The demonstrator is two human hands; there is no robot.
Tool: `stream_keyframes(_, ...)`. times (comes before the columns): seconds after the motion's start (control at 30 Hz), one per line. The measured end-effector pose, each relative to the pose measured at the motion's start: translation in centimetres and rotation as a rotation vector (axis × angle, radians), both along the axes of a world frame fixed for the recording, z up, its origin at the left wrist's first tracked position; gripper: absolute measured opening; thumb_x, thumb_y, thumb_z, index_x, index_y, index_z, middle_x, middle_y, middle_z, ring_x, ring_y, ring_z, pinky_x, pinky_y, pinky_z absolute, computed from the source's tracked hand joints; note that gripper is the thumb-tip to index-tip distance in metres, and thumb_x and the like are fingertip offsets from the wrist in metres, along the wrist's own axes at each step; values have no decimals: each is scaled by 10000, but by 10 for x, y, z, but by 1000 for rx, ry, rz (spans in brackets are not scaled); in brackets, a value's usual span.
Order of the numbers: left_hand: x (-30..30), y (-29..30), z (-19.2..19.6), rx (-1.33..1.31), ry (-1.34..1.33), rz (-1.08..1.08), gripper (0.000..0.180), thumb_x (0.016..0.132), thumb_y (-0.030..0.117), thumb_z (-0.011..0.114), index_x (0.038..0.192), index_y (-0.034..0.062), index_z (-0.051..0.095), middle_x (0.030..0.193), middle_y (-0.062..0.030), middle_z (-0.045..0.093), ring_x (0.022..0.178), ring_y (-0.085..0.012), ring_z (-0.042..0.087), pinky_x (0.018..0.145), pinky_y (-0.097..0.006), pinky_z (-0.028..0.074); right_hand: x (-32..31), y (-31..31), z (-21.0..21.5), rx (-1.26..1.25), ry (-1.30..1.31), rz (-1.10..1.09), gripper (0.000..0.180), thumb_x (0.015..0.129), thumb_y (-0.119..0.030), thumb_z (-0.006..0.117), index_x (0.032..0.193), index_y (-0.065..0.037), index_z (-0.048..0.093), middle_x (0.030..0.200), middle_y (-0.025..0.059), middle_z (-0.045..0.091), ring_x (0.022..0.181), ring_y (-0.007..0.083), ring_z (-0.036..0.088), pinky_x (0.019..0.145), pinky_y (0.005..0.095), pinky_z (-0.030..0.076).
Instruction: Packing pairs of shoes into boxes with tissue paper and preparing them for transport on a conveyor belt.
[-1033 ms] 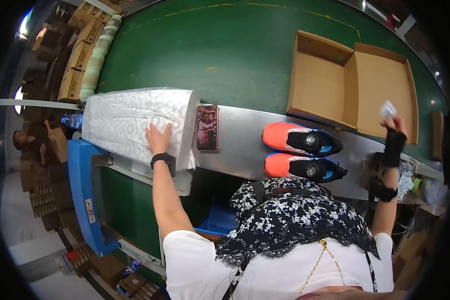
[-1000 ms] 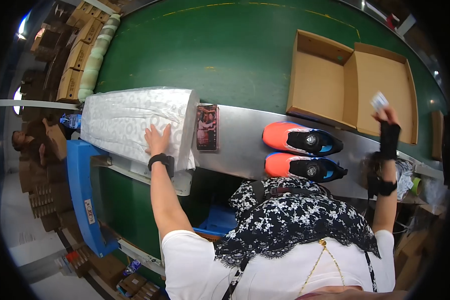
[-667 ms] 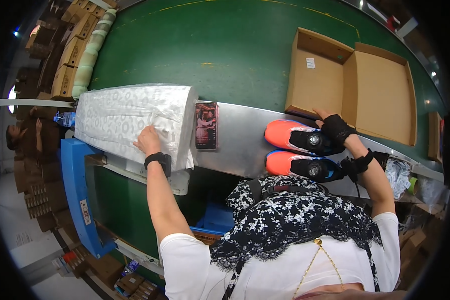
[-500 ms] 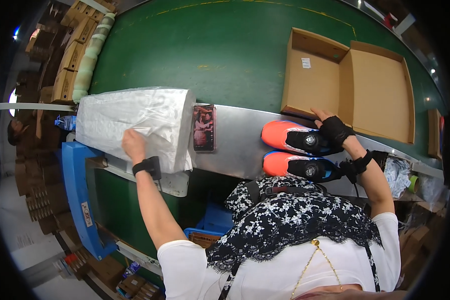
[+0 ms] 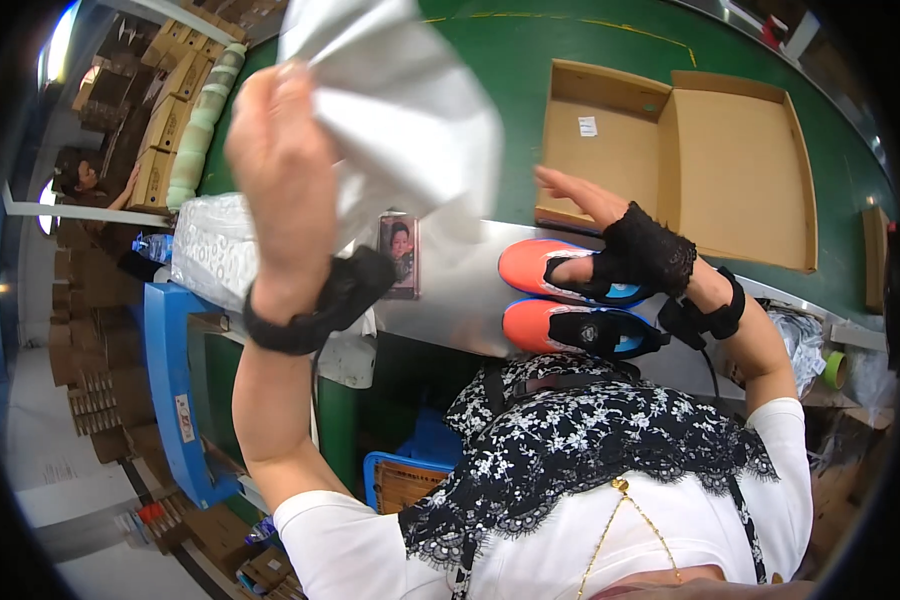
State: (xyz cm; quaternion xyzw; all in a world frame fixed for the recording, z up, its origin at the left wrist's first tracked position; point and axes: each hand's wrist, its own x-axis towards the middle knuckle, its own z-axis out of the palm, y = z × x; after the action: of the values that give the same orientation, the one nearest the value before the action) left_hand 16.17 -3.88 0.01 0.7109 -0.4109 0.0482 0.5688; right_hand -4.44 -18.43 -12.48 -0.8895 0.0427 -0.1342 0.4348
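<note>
Above steel bench (image 5: 450,310), left fingers (image 5: 288,100) closed on white sheet (image 5: 410,120); right fingers (image 5: 573,190) parted, empty, over farther orange shoe (image 5: 526,268)

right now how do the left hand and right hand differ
The left hand is closed on a white sheet; the right hand is open, fingers extended, over the far shoe. The left hand is bare, while the right hand wears a black fingerless glove. The left hand looks bigger and blurred; the right hand looks smaller and sharper. Both have a black band at the wrist.
</note>
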Motion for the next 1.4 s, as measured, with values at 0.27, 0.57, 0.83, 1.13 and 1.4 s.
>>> stream_keyframes(0.27,-78,-99,-4,-181,484,-937,241,934,187,417,1048,-15,483,905,-23,538,791,-64,507,698,-194,432,-4,0,63,386,-65,-531,283,922,-212,374,1018,-11,550,969,113,577,836,167,569,729,269,463)
stream_keyframes(0.57,-79,-115,-122,386,-819,-407,572,799,329,575,1258,38,398,1285,-251,344,1201,-401,318,936,-565,238,-135,-140,-7,1132,-914,-1159,250,899,-170,399,1053,26,417,1117,238,525,963,304,562,668,341,476)
stream_keyframes(0.83,-54,-104,-208,861,-715,-376,608,809,471,499,1297,131,376,1347,-199,297,1273,-367,212,944,-660,117,-269,-156,-16,911,-1113,-1433,440,906,-164,258,1240,121,286,1303,243,365,1170,346,418,818,378,419)
stream_keyframes(1.13,6,-88,-260,870,-149,210,786,750,471,598,1283,-33,316,1373,-229,223,1281,-363,186,981,-592,146,-287,-128,-26,557,-1026,-1782,554,848,-101,501,1303,-33,193,1244,194,430,1163,280,439,833,360,401)
stream_keyframes(1.4,38,-69,-306,441,961,-112,511,771,200,659,1140,-94,462,1132,-145,517,989,-199,508,859,-313,405,-177,-88,-26,-921,834,-1285,766,649,-419,681,1318,-317,322,1375,140,268,1230,303,311,888,570,240)
